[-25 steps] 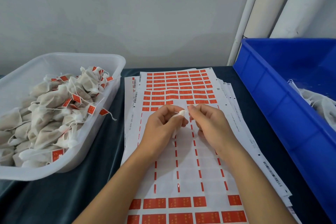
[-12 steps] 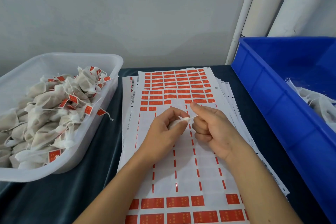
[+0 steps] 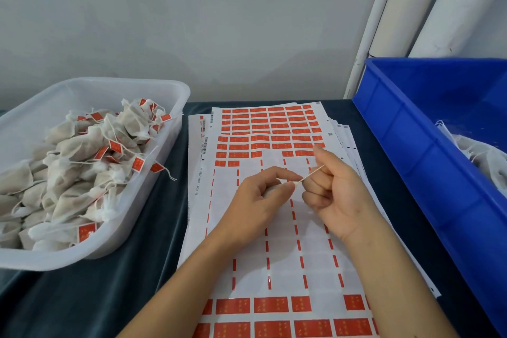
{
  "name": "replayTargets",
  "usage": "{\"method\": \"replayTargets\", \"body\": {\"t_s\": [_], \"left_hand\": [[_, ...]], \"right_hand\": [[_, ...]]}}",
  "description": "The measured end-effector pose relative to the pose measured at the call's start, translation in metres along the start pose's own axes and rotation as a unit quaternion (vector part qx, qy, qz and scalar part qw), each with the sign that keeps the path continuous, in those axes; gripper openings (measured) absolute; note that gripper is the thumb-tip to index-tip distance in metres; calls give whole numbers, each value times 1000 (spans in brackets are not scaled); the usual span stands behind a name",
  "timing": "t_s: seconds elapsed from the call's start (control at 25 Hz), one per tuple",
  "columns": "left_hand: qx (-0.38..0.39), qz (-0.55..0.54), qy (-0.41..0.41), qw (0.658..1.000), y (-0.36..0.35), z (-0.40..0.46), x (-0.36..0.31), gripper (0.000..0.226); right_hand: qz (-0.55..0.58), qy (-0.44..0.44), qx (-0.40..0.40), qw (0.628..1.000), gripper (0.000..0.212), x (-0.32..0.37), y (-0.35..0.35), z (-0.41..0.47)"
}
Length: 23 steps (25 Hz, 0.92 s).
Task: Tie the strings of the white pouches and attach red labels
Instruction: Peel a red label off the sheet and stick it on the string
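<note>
— Hands first: what did each one do?

— Left hand (image 3: 258, 197) curled round a small white pouch (image 3: 270, 191), mostly hidden in the palm; thumb and forefinger pinched its neck. Right hand (image 3: 333, 192) sat just beside it, fingers curled, gripping the pouch's string (image 3: 311, 173). String ran taut from the left fingertips up to the right fist. Hands were close but not touching.

— Where was that, on the table?

— Over the middle of the top label sheet (image 3: 274, 263), above rows already stripped of stickers. Red labels (image 3: 270, 305) remained at the near edge and in a block at the far end. Several more sheets lay fanned beneath, on a dark cloth (image 3: 90, 296).

— And the rest of the head view?

— White tub (image 3: 153, 90) stood at the left, beside the sheets, heaped with tied pouches (image 3: 79, 151), many carrying a red tag on the string; one tagged string hung over the tub's right rim. Blue crate (image 3: 428, 173) stood at the right, holding more white pouches (image 3: 491, 170) in its near corner, only partly in view. Pale wall (image 3: 192, 22) behind, white pipes (image 3: 411, 5) in the right corner.

— Was a label on the held pouch?

— Could not tell; the left hand covered it.
</note>
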<state>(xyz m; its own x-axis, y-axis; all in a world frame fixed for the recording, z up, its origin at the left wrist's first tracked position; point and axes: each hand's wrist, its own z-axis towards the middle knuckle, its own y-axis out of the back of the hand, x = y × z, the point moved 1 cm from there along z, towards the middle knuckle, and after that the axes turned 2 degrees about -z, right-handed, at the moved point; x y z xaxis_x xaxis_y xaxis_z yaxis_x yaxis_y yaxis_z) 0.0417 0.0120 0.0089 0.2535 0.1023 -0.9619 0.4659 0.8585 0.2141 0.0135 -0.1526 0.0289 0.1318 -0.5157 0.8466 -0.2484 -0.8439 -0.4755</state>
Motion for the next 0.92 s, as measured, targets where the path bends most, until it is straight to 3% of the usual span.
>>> {"method": "replayTargets", "body": {"t_s": [0.16, 0.28, 0.36, 0.48, 0.64, 0.72, 0.92], "left_hand": [[-16, -10, 0, 1000, 1, 0, -1, 18], [-38, -63, 4, 997, 6, 2, -2, 16], [-57, -92, 14, 994, 11, 2, -3, 16], [-72, -130, 36, 988, 14, 2, -4, 21], [-84, -124, 43, 988, 15, 1, -4, 21], [-82, -127, 43, 988, 15, 1, -3, 21], [-81, -139, 47, 986, 15, 2, -1, 21]], "right_hand": [[-14, 28, -12, 999, 44, 3, 8, 2], [-103, 85, -90, 987, 42, 1, 9, 8], [-262, 143, -167, 940, 30, -4, 10, 13], [-463, 213, -226, 830, 14, -17, 15, 19], [-666, 214, -255, 667, 35, -31, 13, 31], [-703, 206, -254, 631, 42, -28, 10, 39], [-722, 138, -321, 597, 55, -13, 1, 69]]}}
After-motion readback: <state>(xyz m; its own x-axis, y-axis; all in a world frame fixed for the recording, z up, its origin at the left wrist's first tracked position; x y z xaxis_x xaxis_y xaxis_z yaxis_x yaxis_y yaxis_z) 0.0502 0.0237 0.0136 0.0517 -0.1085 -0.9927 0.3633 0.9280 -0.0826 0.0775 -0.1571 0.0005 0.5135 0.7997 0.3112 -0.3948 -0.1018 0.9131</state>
